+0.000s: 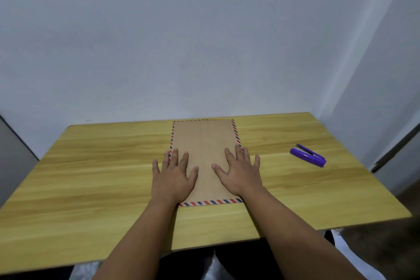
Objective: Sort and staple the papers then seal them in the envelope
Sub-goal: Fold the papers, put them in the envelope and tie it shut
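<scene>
- a flat brown paper envelope with a red-and-blue striped airmail border (204, 143) is lying lengthwise on the middle of the yellow wood-grain surface (91, 166), its far short edge reaching almost to the surface's back edge.
- the left hand (172, 177) is resting palm down on the envelope's near left part, fingers (174, 157) straight and spread; its outer fingers are lying past the striped border onto the surface.
- the right hand (241, 174) is pressing palm down on the near right part, fingers (229, 154) likewise straight and fanned apart, the little finger hanging over the edge.
- the hands and wrists are covering the envelope's near corners and parts of both long borders.
- whether the flap is closed cannot be told, and no papers are showing.
- a purple plastic stapler (308, 154) is lying well apart to the right, angled, with a metal part showing at its far end.
- both forearms are being cut off by the lower frame edge.
</scene>
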Demonstrator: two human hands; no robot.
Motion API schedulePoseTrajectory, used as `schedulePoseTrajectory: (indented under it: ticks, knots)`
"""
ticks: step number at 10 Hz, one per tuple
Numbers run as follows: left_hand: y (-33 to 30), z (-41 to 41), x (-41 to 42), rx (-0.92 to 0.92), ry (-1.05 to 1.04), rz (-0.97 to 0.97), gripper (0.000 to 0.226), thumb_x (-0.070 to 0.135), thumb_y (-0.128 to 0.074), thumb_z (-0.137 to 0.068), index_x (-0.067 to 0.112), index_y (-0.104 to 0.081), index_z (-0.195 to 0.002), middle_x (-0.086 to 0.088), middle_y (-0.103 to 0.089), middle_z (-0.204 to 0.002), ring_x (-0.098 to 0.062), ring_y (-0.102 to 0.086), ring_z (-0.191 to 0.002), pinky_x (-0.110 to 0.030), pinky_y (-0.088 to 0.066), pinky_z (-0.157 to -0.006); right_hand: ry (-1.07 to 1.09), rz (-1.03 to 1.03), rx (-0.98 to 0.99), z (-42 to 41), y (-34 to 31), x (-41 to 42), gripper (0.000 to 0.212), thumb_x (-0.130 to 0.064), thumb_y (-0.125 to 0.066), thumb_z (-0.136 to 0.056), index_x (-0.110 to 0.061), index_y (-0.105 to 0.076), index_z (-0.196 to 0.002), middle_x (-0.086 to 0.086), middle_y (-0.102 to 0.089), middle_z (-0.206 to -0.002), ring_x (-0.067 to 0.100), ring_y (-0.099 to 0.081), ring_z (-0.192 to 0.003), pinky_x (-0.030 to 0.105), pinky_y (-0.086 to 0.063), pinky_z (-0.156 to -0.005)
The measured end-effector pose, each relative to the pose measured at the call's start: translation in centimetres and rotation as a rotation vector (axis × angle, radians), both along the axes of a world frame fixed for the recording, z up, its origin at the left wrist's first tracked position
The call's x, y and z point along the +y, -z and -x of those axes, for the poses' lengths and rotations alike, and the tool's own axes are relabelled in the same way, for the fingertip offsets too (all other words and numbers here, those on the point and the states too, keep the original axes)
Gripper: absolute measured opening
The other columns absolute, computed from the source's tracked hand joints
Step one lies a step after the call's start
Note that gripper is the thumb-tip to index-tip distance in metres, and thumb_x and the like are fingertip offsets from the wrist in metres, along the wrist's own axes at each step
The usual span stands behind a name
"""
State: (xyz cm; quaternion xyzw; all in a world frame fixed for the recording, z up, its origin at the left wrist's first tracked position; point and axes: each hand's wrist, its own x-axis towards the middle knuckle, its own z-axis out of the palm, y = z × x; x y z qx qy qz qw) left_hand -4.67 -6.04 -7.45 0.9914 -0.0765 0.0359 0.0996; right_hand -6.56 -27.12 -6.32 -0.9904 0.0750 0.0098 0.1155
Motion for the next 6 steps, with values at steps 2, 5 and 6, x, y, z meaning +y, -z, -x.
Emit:
schedulePoseTrajectory:
  ticks: [2,5,6]
  knots:
    - [0.0,0.0,-0.1,0.007,0.003,-0.005,0.075,0.07,-0.014,-0.095,0.034,-0.015,-0.161,0.0,-0.005,-0.171,-0.023,0.004,-0.157,-0.058,0.003,-0.124,0.0,-0.001,-0.007,-0.1,0.1,0.0,0.09,-0.083,-0.018,-0.091,-0.034,-0.014,-0.166,0.004,-0.001,-0.176,0.026,0.008,-0.162,0.062,0.004,-0.126]
    - [-1.8,0.2,-0.3,0.114,-0.033,0.044,0.075,0.07,-0.02,-0.095,0.035,-0.013,-0.16,-0.002,0.002,-0.171,-0.027,0.007,-0.157,-0.065,0.004,-0.121,-0.02,-0.104,0.1,0.2,-1.7,-0.1,0.086,-0.078,-0.028,-0.095,-0.032,-0.013,-0.166,0.005,0.003,-0.176,0.028,0.009,-0.162,0.065,0.004,-0.125]
    - [-3.1,2.2,-1.4,-0.049,-0.036,0.204,0.075,0.068,-0.033,-0.094,0.034,-0.019,-0.159,-0.003,-0.004,-0.171,-0.03,0.004,-0.157,-0.069,0.0,-0.119,-0.03,-0.548,-0.137,1.2,-3.8,-0.1,0.064,-0.06,-0.056,-0.097,-0.04,-0.035,-0.154,-0.002,-0.023,-0.17,0.023,-0.025,-0.157,0.058,-0.018,-0.126]
